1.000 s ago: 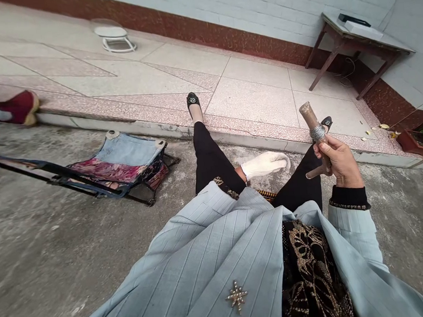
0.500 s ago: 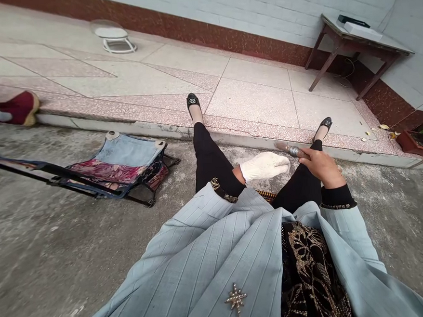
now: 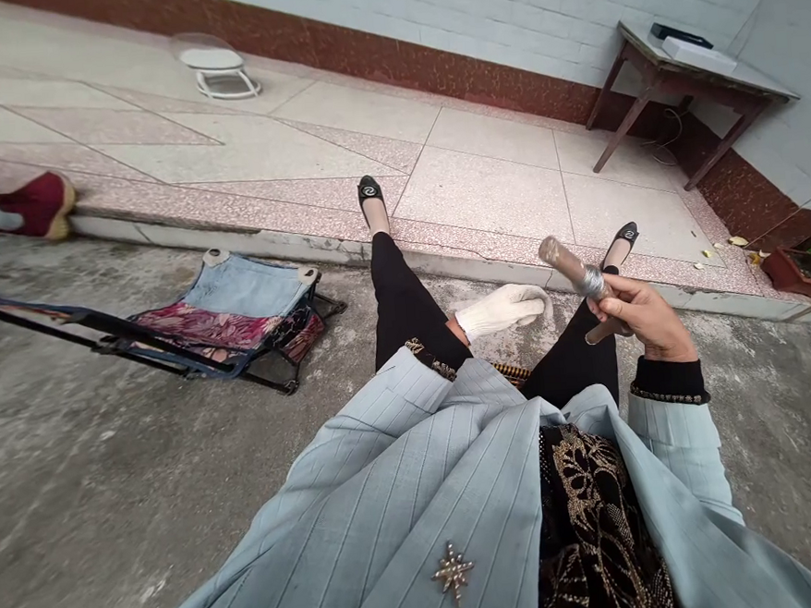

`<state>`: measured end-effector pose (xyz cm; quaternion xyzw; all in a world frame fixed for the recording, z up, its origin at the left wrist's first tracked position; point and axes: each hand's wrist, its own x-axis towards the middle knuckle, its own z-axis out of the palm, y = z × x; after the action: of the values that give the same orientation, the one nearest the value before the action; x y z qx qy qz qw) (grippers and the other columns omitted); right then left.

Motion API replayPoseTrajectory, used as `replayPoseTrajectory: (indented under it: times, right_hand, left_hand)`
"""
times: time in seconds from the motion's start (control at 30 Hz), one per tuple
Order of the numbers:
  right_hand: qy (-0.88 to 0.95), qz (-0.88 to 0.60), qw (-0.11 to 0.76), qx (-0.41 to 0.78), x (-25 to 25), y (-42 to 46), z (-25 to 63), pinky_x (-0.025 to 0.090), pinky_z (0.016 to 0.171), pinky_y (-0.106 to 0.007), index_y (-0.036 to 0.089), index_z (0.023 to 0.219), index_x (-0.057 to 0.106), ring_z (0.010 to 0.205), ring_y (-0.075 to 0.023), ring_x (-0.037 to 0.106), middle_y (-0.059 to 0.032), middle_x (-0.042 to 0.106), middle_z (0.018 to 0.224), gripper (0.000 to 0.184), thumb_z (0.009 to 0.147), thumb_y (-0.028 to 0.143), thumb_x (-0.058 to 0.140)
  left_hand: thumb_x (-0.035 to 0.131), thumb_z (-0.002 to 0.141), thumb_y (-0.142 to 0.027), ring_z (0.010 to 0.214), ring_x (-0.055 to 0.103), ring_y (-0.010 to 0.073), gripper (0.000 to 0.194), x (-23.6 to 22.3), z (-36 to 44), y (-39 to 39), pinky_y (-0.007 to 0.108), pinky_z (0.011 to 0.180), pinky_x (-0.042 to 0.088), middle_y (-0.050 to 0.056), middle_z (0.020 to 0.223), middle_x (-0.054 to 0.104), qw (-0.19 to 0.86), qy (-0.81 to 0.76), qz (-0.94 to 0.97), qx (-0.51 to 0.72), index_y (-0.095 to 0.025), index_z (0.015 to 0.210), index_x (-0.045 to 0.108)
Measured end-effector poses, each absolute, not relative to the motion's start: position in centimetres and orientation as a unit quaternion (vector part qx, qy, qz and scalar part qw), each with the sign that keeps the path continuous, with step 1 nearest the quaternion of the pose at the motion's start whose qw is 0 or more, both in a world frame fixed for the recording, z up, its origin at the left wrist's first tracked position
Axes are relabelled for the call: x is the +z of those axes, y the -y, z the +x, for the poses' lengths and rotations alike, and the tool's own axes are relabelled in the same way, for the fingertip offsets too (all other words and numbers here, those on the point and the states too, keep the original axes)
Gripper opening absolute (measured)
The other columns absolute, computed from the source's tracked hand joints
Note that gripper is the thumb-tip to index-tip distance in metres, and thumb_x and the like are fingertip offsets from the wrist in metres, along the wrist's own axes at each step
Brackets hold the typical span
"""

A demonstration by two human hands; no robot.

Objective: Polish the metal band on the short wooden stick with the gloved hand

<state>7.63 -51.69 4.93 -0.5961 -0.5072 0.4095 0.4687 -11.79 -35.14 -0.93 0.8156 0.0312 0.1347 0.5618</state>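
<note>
My left hand (image 3: 503, 312) wears a white knit glove and is held low between my knees. Its fingers are curled together; what they hold, if anything, is hidden. In my bare right hand (image 3: 646, 317) is a short, thick wooden tool (image 3: 564, 263), bound with silver wire close to my fingers. Its blunt end points up and to the left, and a second brown piece (image 3: 603, 331) sticks out below my fingers. The tool is apart from the gloved hand. Part of a yellow-and-black woven thing (image 3: 513, 372) shows under my jacket, mostly hidden.
A folding chair (image 3: 238, 292) with blue and red cloth stands at left. A raised tiled step (image 3: 481, 188) runs ahead, with my shoes on it. Beyond are a white stool (image 3: 223, 71), a wooden table (image 3: 701, 66) and a planter (image 3: 802, 267). Another person's red shoe (image 3: 41, 207) is at far left.
My right hand has turned and shifted right, with the wooden tool's end raised and more of it showing. My gloved left hand has moved slightly and its curled fingers show more.
</note>
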Motion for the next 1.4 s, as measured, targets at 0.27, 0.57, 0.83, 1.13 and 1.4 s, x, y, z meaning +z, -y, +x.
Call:
replayPoseTrajectory:
  times: [0.27, 0.57, 0.83, 1.13, 1.4]
  right_hand:
    - [0.493, -0.630, 0.502, 0.328, 3.9, 50.3, 7.8, 0.041, 0.059, -0.025, 0.019, 0.101, 0.066, 0.064, -0.0125, 0.046, 0.0007, 0.054, 0.074, 0.027, 0.080, 0.035, 0.066]
    - [0.514, -0.755, 0.366, 0.177, 2.2, 49.6, 8.7, 0.045, 0.070, -0.033, 0.016, 0.123, 0.065, 0.072, -0.0202, 0.058, -0.0044, 0.067, 0.083, 0.048, 0.081, 0.038, 0.061]
    - [0.643, -0.681, 0.125, 0.328, 3.7, 50.2, 7.9, 0.046, 0.092, -0.040, 0.027, 0.118, 0.071, 0.098, -0.0264, 0.064, -0.0045, 0.073, 0.108, 0.038, 0.082, 0.033, 0.064]
    - [0.522, -0.589, 0.476, 0.392, 5.4, 52.1, 7.6, 0.043, 0.050, -0.025, 0.019, 0.109, 0.068, 0.061, -0.0135, 0.050, -0.0010, 0.059, 0.075, 0.037, 0.078, 0.038, 0.070]
    - [0.489, -0.683, 0.491, 0.231, 3.4, 49.7, 7.7, 0.046, 0.062, -0.031, 0.018, 0.114, 0.065, 0.064, -0.0157, 0.052, -0.0027, 0.062, 0.077, 0.039, 0.082, 0.040, 0.060]
  left_hand:
    - [0.046, 0.092, -0.033, 0.058, 0.044, 0.0077, 0.026, -1.1, -12.0, 35.2, 0.021, 0.056, 0.035, -0.002, 0.072, 0.055, 0.552, -0.033, 0.827, 0.104, -0.015, 0.093, 0.065]
    - [0.044, 0.092, -0.029, 0.080, 0.058, 0.0127, 0.027, -0.3, -12.1, 35.4, 0.022, 0.077, 0.041, 0.001, 0.090, 0.066, 0.429, -0.031, 0.898, 0.097, -0.016, 0.092, 0.067]
    - [0.052, 0.086, -0.033, 0.070, 0.056, 0.0126, 0.023, 0.7, -11.6, 34.2, 0.024, 0.068, 0.039, 0.000, 0.076, 0.063, 0.405, -0.005, 0.910, 0.086, -0.016, 0.083, 0.068]
    - [0.050, 0.089, -0.037, 0.048, 0.034, 0.0047, 0.026, -1.5, -11.5, 35.1, 0.021, 0.048, 0.029, -0.001, 0.068, 0.054, 0.691, -0.015, 0.717, 0.092, -0.013, 0.086, 0.060]
    - [0.048, 0.090, -0.033, 0.075, 0.058, 0.0142, 0.025, -0.4, -11.5, 36.4, 0.026, 0.070, 0.042, 0.003, 0.083, 0.067, 0.419, -0.040, 0.898, 0.127, -0.017, 0.087, 0.067]
